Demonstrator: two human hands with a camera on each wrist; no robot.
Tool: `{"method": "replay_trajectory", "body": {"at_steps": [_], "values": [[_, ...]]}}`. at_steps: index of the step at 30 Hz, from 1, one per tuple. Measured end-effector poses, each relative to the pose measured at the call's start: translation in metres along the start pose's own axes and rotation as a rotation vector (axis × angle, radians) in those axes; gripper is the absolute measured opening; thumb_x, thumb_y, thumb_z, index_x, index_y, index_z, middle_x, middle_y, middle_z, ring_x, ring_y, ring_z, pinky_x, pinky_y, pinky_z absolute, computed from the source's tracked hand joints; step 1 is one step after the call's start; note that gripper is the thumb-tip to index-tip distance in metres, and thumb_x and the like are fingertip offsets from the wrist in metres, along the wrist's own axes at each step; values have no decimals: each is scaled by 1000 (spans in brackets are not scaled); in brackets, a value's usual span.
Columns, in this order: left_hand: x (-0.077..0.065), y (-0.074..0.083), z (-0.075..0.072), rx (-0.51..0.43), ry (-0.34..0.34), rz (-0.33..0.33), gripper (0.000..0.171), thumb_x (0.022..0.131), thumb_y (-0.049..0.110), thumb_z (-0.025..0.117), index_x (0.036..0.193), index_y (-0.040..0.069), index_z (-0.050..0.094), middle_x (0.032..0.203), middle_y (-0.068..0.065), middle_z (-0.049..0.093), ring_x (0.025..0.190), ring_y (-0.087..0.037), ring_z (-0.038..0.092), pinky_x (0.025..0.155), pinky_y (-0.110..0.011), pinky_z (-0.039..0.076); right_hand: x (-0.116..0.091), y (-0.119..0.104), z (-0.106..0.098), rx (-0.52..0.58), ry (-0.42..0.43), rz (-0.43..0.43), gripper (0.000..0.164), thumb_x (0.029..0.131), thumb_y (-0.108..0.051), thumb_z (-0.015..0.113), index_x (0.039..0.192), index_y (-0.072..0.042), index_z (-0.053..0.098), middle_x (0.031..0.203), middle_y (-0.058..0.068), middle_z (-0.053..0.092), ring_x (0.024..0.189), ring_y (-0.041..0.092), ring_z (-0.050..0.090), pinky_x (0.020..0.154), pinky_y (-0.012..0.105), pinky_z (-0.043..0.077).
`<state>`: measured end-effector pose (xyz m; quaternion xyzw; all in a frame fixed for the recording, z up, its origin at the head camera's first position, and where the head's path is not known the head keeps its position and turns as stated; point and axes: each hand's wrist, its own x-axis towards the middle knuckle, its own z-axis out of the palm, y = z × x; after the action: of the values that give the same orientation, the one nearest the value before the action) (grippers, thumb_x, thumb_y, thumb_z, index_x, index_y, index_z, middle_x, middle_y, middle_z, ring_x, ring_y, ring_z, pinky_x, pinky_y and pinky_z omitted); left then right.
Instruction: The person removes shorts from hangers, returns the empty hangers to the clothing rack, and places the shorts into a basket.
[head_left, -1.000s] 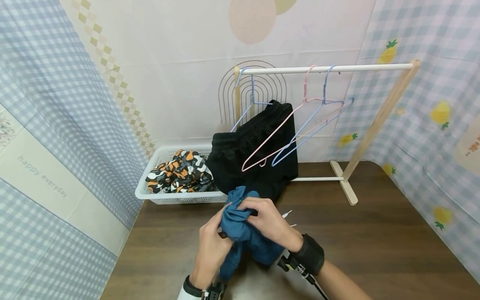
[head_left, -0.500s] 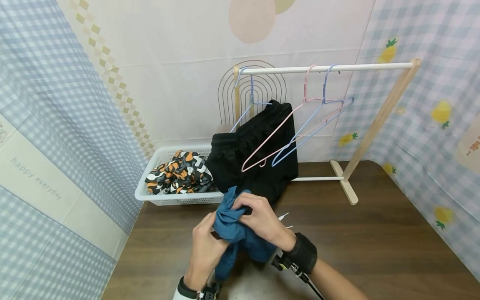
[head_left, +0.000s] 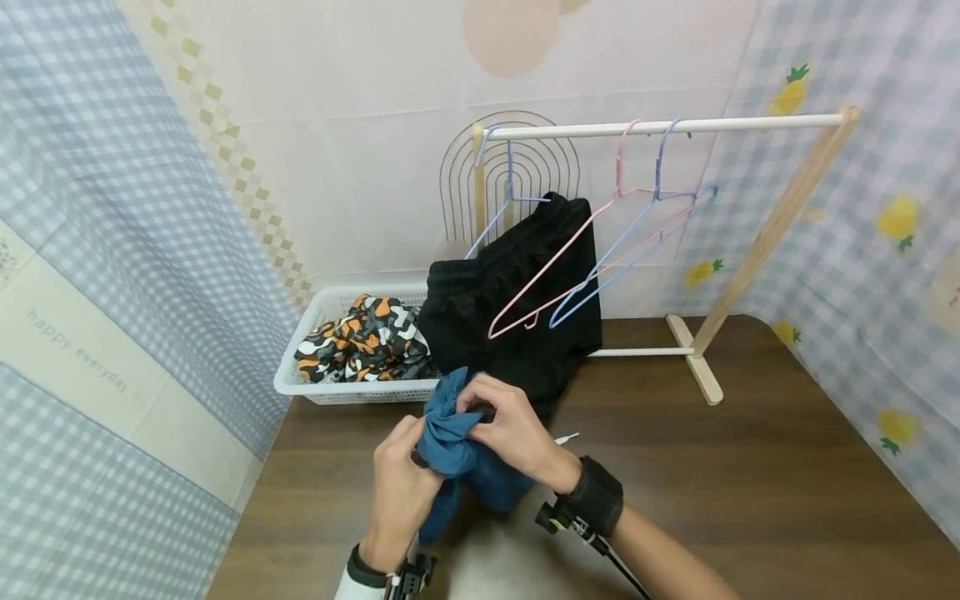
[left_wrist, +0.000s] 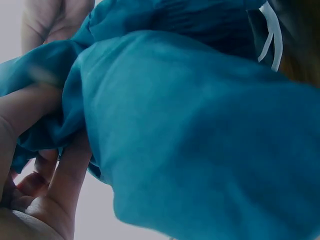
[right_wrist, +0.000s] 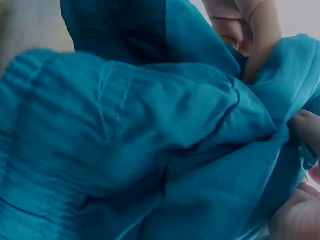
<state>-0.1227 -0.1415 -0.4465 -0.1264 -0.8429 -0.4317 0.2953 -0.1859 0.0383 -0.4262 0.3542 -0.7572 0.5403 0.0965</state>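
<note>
Blue drawstring shorts (head_left: 448,446), bunched and twisted into a knot-like bundle, are held up over the table between both hands. My left hand (head_left: 402,482) grips the bundle from the left, thumb and fingers on the twisted cloth. From the right, my right hand (head_left: 512,432) pinches a fold at the top with bent fingers. In the right wrist view the gathered elastic waistband (right_wrist: 45,150) shows close up. White drawstring ends (left_wrist: 272,37) hang out in the left wrist view. Parts of the fingers are hidden in the folds.
Behind the hands, black shorts (head_left: 517,292) hang from a blue hanger on the white rail (head_left: 735,125). Beside them hang a pink hanger (head_left: 551,265) and a blue hanger (head_left: 609,258). A white basket (head_left: 315,392) holds a camouflage-patterned garment (head_left: 367,337). The wooden table (head_left: 720,492) lies beneath.
Both hands have shifted left with the blue shorts, drawing closer together around the twisted cloth. The head view has tilted slightly.
</note>
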Motion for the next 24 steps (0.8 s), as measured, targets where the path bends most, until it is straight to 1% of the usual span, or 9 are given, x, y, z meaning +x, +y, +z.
{"method": "replay_trajectory", "body": {"at_steps": [4,9,13,17,21,24], "values": [[0,-4,-5,29,19,1,26,84,0,88,108,5,80,88,0,65,73,-8,58,65,-27,53,3,1,6,-4,-13,-11,17,90,4,80,96,-10,71,97,1,63,93,14,63,86,30,60],[0,-10,-9,47,16,11,28,86,-4,84,112,4,80,88,-1,65,75,-9,60,69,-27,55,4,2,12,6,-5,-12,17,90,4,79,95,-9,70,95,1,62,92,14,61,85,30,59],[3,-12,-10,43,55,46,29,86,-9,81,112,3,80,87,-2,64,74,-9,60,69,-24,54,8,1,12,-12,-9,-27,16,92,3,78,96,-9,70,95,1,62,92,14,60,85,29,58],[5,-13,-12,38,84,76,28,87,-8,81,113,2,79,88,-3,65,74,-10,60,68,-21,52,11,-2,13,-29,-17,-44,14,93,1,78,98,-10,71,97,1,63,93,15,61,86,30,57],[5,-16,-14,32,99,72,27,87,-6,82,113,1,79,88,-4,65,74,-10,59,68,-19,51,13,-5,13,-48,-47,-58,14,94,2,76,102,-10,72,101,2,66,97,16,62,90,32,57],[7,-18,-16,45,118,80,28,86,-7,82,113,-1,79,87,-6,65,73,-11,60,69,-18,52,15,-7,14,-70,-73,-71,16,95,2,76,107,-9,73,106,3,68,102,17,64,96,32,57]]}}
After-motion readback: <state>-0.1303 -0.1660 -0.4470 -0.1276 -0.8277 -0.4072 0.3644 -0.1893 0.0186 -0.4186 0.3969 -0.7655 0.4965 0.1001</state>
